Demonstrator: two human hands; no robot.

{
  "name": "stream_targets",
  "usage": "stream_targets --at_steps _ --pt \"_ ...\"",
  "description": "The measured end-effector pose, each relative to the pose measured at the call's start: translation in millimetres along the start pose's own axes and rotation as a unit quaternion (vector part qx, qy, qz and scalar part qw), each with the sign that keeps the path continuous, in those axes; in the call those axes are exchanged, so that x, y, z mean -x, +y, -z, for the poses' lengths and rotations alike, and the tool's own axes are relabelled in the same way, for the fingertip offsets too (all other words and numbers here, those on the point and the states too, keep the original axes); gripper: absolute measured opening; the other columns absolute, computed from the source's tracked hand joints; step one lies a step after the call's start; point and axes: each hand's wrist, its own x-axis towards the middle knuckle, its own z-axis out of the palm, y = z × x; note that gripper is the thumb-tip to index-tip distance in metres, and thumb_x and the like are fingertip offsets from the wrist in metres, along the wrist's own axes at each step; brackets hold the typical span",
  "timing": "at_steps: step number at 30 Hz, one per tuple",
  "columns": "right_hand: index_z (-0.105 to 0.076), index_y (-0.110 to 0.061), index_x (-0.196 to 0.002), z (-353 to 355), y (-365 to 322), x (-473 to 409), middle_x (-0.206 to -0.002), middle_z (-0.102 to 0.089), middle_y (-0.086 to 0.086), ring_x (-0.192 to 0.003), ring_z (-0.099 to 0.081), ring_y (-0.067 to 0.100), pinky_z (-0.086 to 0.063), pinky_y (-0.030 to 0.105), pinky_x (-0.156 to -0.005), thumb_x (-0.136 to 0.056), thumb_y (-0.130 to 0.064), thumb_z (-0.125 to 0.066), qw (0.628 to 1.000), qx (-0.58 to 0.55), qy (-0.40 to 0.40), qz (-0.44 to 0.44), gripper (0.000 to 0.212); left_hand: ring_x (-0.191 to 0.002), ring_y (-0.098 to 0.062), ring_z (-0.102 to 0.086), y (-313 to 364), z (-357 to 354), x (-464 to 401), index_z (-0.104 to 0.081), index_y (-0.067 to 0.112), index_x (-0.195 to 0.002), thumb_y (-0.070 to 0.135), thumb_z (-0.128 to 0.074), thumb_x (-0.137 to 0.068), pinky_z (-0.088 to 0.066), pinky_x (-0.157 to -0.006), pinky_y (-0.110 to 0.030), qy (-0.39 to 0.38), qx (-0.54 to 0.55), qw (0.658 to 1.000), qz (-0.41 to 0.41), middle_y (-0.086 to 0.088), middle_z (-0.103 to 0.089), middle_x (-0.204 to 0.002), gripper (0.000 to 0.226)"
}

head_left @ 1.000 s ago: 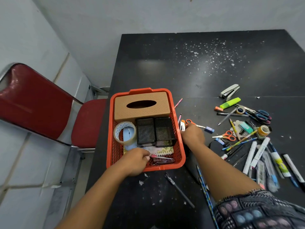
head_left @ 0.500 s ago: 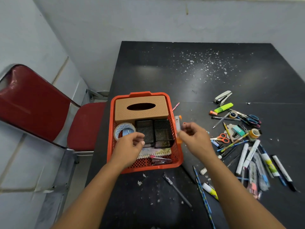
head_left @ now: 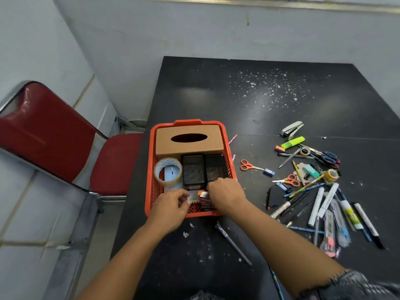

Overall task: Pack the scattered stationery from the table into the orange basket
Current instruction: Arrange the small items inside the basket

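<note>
Both hands inside orange basket [head_left: 151, 169], near end. Left hand [head_left: 171, 207] fingers curled, grasp unclear. Right hand [head_left: 226, 197] fingers curled down over small items; grasp not discernible.

Tissue box [head_left: 188, 138] and mesh holders [head_left: 204, 168] crowd the orange basket [head_left: 149, 180]; far tabletop [head_left: 270, 94] lies open.

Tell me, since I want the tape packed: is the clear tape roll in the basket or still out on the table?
In. The clear tape roll sits inside the orange basket, at its left wall beside the black mesh holders.
</note>
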Motion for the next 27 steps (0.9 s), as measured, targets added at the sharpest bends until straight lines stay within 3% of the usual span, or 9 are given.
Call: stream_targets --at_steps 7,14,18,22,27 --pt "-0.066 -0.012 -0.106 -14 2 -5 -0.108 -0.07 0.01 -0.099 -0.067 0.033 -0.05 0.038 -0.076 -0.095 -0.009 -0.043 1.0 0.012 -0.024 -0.005 0.026 -0.086 -0.004 -0.061 -2 -7 5 -0.069 0.025 -0.115 0.029 -0.058 -0.094 -0.05 -0.076 -0.024 0.006 -0.024 1.0 0.004 0.01 -0.071 -0.102 0.024" --pt "-0.067 -0.013 -0.1 -20 7 -2 -0.102 -0.07 0.011 -0.092 -0.067 0.032 -0.052 0.04 -0.072 -0.094 -0.011 -0.046 0.998 -0.055 -0.012 -0.017 0.022 -0.079 -0.004 -0.061 -2 -9 4 -0.068 0.029 -0.113 0.029 -0.056 -0.094 -0.05 -0.068 -0.025 0.006 -0.032 0.999 0.003 0.014 -0.068 -0.092 0.022" --pt "-0.068 -0.02 -0.103 -32 9 17 -0.096 -0.068 0.002 -0.089 -0.064 0.026 -0.052 0.038 -0.069 -0.095 -0.028 -0.049 0.98 -0.15 0.119 -0.049 0.022 -0.091 -0.006 -0.063 -1 -9 6 -0.07 0.026 -0.112 0.028 -0.057 -0.096 -0.049 -0.075 -0.023 0.023 -0.027 0.999 -0.041 0.012 -0.07 -0.102 0.021" --pt "-0.072 -0.019 -0.095 -51 17 45 -0.088 -0.069 -0.003 -0.081 -0.058 0.023 -0.05 0.035 -0.066 -0.09 -0.026 -0.059 0.933 -0.204 0.279 -0.097 0.015 -0.09 -0.003 -0.059 9 -13 13 -0.07 0.029 -0.105 0.036 -0.056 -0.096 -0.045 -0.074 -0.019 0.014 -0.033 0.991 -0.127 0.015 -0.067 -0.098 0.019" --pt "-0.073 -0.015 -0.093 -86 37 86 -0.083 -0.069 0.003 -0.077 -0.059 0.028 -0.05 0.037 -0.068 -0.086 -0.019 -0.068 0.894 -0.245 0.303 -0.221 0.009 -0.096 -0.009 -0.06 21 -26 20 -0.071 0.023 -0.108 0.031 -0.058 -0.095 -0.049 -0.083 -0.028 0.009 -0.056 0.979 -0.194 0.01 -0.068 -0.102 0.02"
